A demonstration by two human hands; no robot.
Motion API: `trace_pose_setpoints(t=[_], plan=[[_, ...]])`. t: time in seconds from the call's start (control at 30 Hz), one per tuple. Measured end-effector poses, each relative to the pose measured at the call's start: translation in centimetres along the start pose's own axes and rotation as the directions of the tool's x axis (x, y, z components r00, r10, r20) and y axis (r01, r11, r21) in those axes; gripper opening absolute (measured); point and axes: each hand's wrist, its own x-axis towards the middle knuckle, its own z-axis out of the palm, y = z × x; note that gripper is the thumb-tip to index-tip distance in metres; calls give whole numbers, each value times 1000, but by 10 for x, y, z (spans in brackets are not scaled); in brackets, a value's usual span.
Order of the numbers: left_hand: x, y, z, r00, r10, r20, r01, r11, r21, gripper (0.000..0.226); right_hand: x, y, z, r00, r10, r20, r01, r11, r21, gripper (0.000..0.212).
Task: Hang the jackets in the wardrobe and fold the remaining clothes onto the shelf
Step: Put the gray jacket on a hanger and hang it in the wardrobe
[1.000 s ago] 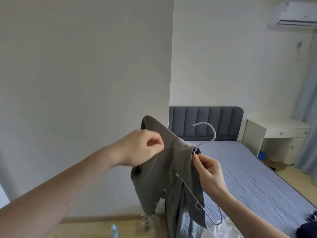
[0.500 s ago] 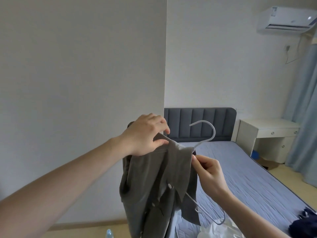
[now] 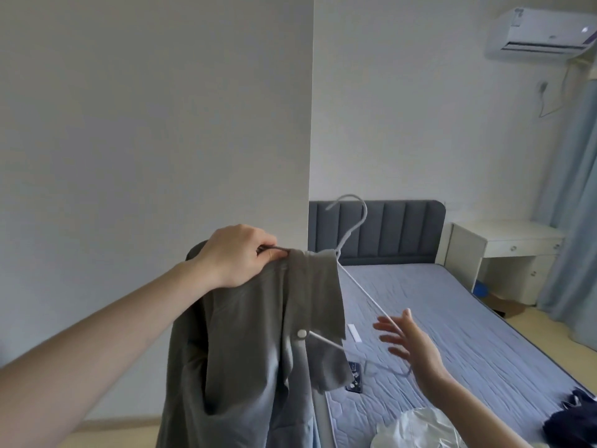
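Half a second ago the right hand was pinching the jacket by its collar next to the hanger. Now it has let go and dropped lower, toward 4 o'clock from the collar. Its fingers are spread apart and hold nothing. They are a bit blurry. One fingertip sits right by the thin white arm of the hanger, but it is hard to tell if it touches.

At the top of the jacket, the left hand is curled tight over the cloth, gripping it at the shoulder of the hanger. That hand has stayed on the cloth since the earlier frames. The jacket is gray and hangs straight down from that grip, in the middle of the view, toward 6 o'clock. One white button shows on its front. Only the left side of the jacket is on the hanger. The hanger's right arm sticks out bare, sloping down toward 4 o'clock. Its hook points up toward 12 o'clock.

Behind the hands is a bed with a blue cover and a gray headboard. A dark phone lies on the bed, just under the jacket's flap. A shiny white piece of clothing lies at 5 o'clock. A dark pile of clothes is at the far lower right. A white desk stands at 3 o'clock, and an air conditioner hangs at 1 o'clock.
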Motion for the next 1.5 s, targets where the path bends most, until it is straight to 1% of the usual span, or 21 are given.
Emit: trace_pose_setpoints(t=[0.07, 0.1, 0.13, 0.2, 0.3, 0.4, 0.43, 0.47, 0.53, 0.57, 0.6, 0.67, 0.73, 0.83, 0.93, 1.1, 1.17, 1.23, 1.3, 1.4, 1.5], plan=[[0, -8, -7, 998, -46, -38, 45, 999, -20, 53, -1, 17, -1, 981, 194, 14, -194, 973, 128, 55], [0, -11, -11, 997, -63, -50, 62, 998, -33, 56, -2, 27, 1, 967, 252, 40, -255, 958, 129, 53], [0, -13, -15, 995, -78, -57, 75, 996, -46, 58, -4, 35, 5, 956, 284, 76, -292, 950, 112, 51], [2, -17, -23, 993, -100, -61, 95, 993, -71, 58, -8, 46, 16, 944, 298, 140, -306, 951, 42, 49], [5, -19, -31, 991, -113, -67, 107, 990, -92, 54, -6, 48, 38, 940, 256, 227, -243, 966, -83, 43], [8, -19, -36, 990, -118, -83, 110, 989, -97, 55, -3, 40, 62, 932, 181, 315, -143, 980, -139, 50], [8, -19, -37, 989, -121, -86, 113, 989, -100, 54, -1, 38, 67, 930, 151, 334, -108, 984, -145, 48], [8, -19, -39, 989, -123, -87, 113, 988, -105, 53, -1, 33, 74, 931, 107, 350, -61, 988, -140, 40], [8, -20, -41, 989, -117, -90, 107, 988, -108, 50, 2, 31, 83, 941, 21, 339, 35, 987, -159, 6], [7, -22, -42, 989, -117, -91, 107, 988, -108, 49, 7, 34, 85, 952, -4, 305, 60, 983, -173, 17], [6, -24, -44, 988, -124, -88, 114, 987, -111, 47, 11, 34, 86, 967, -2, 256, 48, 983, -175, 21], [1, -33, -47, 987, -145, -71, 136, 984, -116, 41, 20, 32, 80, 987, 41, 153, -24, 994, -111, 12], [-7, -43, -49, 987, -157, -38, 152, 982, -108, 37, 31, 22, 64, 997, 63, 51, -63, 998, 8, 9], [-20, -57, -45, 986, -164, 27, 166, 982, -86, 36, 46, -7, 34, 994, 27, -107, -23, 999, 37, 15], [-28, -68, -35, 982, -164, 89, 167, 985, -33, 44, 60, -42, 14, 987, -34, -157, 45, 997, 63, 18], [-32, -78, -12, 975, -154, 163, 146, 987, 60, 40, 72, -97, -1, 974, -179, -141, 185, 982, 25, 16], [-32, -79, -5, 972, -149, 181, 135, 987, 89, 46, 75, -117, -1, 960, -231, -158, 238, 971, 29, 15], [-32, -79, 1, 964, -123, 236, 90, 985, 145, 50, 75, -138, 3, 941, -295, -164, 303, 953, 26, 12], [-33, -77, 9, 959, -111, 260, 64, 981, 183, 47, 71, -158, 11, 923, -358, -142, 365, 931, 27, 12], [-32, -72, 20, 969, -180, 168, 153, 975, 164, 41, 54, -176, 27, 911, -408, -61, 412, 908, 80, 16], [-33, -73, 25, 947, -309, 87, 307, 951, 37, 41, 34, -173, 41, 909, -416, 41, 407, 902, 144, 13]])
